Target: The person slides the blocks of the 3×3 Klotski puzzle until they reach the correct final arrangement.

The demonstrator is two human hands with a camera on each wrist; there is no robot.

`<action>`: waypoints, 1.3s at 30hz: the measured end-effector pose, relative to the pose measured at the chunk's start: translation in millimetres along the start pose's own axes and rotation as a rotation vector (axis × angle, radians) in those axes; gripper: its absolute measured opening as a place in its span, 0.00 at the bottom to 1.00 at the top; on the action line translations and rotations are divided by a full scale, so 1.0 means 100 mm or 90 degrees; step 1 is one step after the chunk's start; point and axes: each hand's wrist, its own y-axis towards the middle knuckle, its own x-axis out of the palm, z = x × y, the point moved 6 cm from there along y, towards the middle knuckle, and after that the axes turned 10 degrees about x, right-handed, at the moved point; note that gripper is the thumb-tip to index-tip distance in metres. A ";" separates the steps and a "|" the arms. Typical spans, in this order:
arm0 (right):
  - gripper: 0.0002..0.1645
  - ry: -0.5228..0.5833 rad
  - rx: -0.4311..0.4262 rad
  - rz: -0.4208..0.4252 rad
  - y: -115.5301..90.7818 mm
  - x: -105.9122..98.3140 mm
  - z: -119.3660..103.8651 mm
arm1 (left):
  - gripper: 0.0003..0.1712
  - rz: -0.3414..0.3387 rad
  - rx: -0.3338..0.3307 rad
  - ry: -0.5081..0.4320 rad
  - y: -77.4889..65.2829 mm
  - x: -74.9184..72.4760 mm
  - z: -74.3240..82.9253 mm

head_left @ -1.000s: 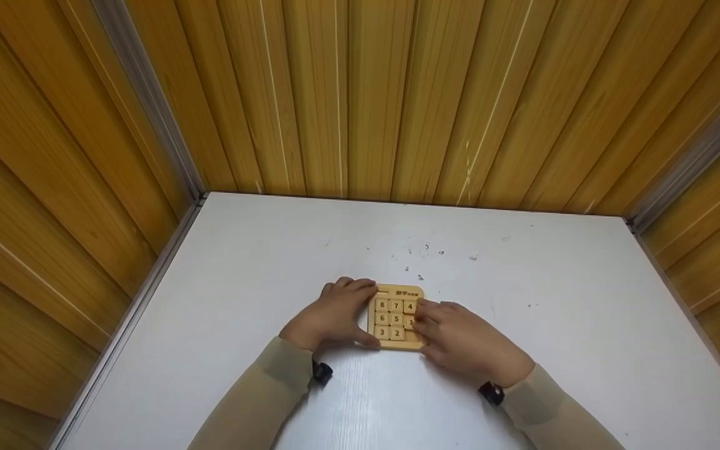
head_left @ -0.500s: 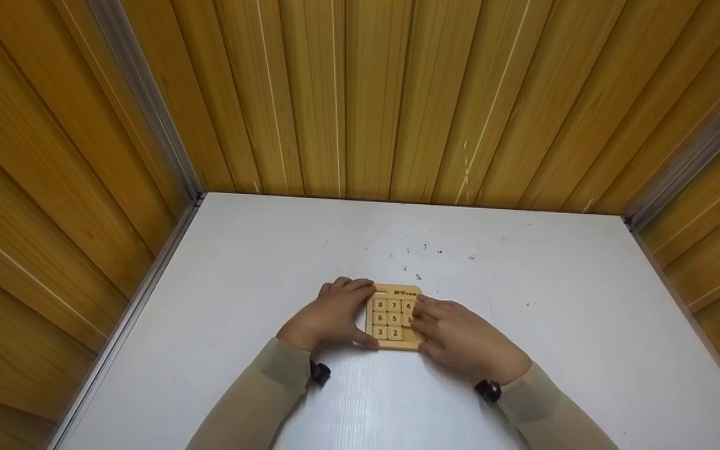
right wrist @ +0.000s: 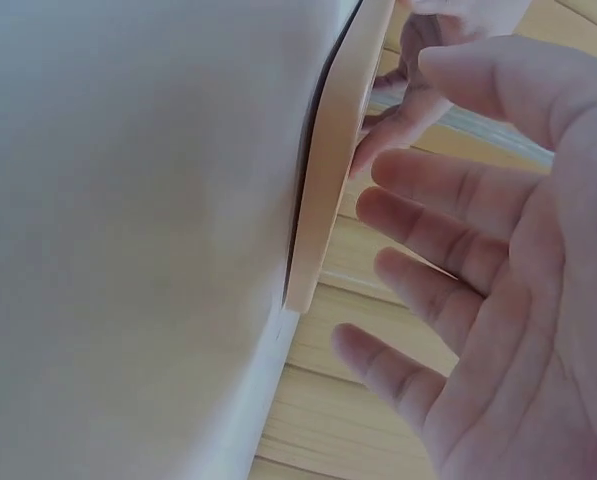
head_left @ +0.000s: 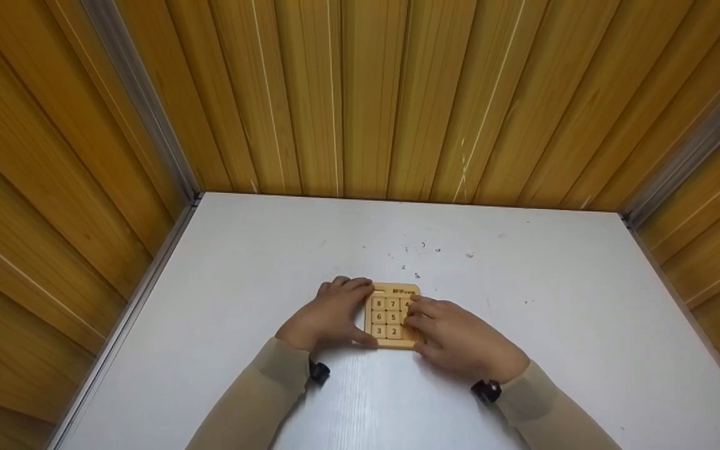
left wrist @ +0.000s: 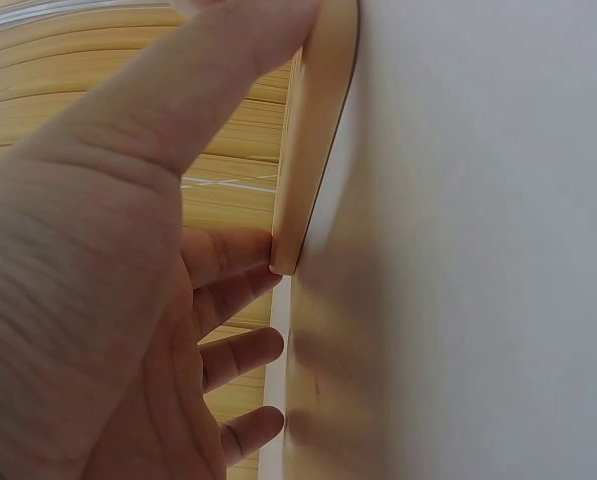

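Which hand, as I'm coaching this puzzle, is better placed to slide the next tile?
Likely the right hand: its fingers lie over the right-column tiles, while the left hand grips the board at its left side.

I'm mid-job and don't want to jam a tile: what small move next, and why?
Probably slide tile 2 right into the bottom-right slot: that slot looks bare beside it, and the left hand grips the puzzle board. The fingers of the right hand hide the middle-right slot.
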 end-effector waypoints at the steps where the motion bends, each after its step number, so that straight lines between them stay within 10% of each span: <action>1: 0.30 0.001 -0.005 -0.002 0.00 0.00 -0.02 | 0.72 0.001 -0.001 0.000 0.00 0.00 0.00; 39: 0.28 0.046 -0.053 -0.063 -0.01 0.08 -0.17 | 0.71 -0.004 0.008 0.006 0.00 -0.02 0.01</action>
